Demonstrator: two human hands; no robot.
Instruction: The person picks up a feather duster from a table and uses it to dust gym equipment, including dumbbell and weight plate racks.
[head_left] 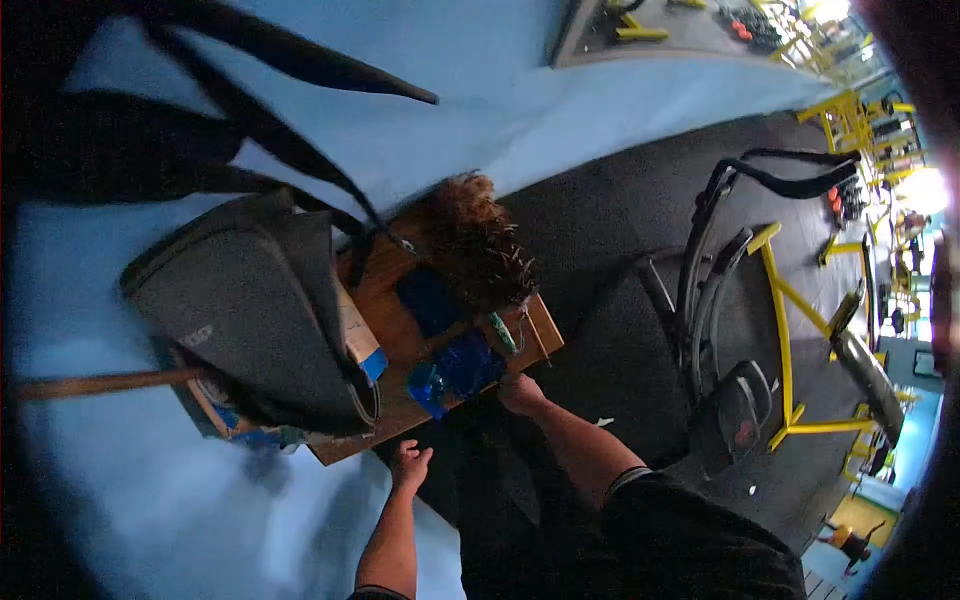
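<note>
My left hand [409, 466] hangs just off the near edge of a small wooden table [400, 335], fingers apart and holding nothing. At the table's near corner my right hand [520, 393] has its fingers curled, close to a blue plastic packet [458, 369]; whether it grips anything is hidden. A green-capped item [503, 333] lies beside the packet. Further back on the table is a brown bristly bundle [480, 245]. A dark grey backpack [255, 310] covers the table's left part, with its black straps [270, 130] trailing away.
Beside the table are a light blue floor [480, 110] and a black rubber mat [620, 220]. A yellow and black exercise machine [770, 330] stands to the right, with more yellow gym frames [860, 120] beyond. A wooden stick [100, 383] pokes out at the left.
</note>
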